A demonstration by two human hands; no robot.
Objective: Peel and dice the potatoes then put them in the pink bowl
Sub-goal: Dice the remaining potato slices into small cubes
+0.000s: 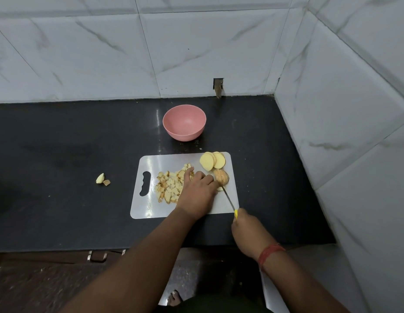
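Landmark = white cutting board [151,206] on the black table [61,154]. At the board's right-centre sits the potato piece [221,176], skin partly on, w/ the left hand [197,190] laid over the board beside it, fingers fairly straight, fingertips touching/steadying the potato's left side; can't tell if the thumb curls under. Right hand [247,229], just off the board's near-right corner, is wrapped round the yellow handle of the knife [228,198], blade running up to the potato's near edge, apparently mid-slice. Round slices [212,162] lie fanned at the board's far-right corner; diced cubes [171,186] piled board-centre, left of the left hand, several w/ brownish faces. Pink bowl [184,122] stands beyond the board's far edge, nothing inside. Two stray potato bits [102,179] lie on the table left of the board. Risks, as I judge: the rounded piece can roll under the blade since it rests on a curve, & the left fingertips are close to the cut line, so a slip nicks them. Cubes may get shoved off the board's edge by the left wrist. Skin left on = peel step not properly met.
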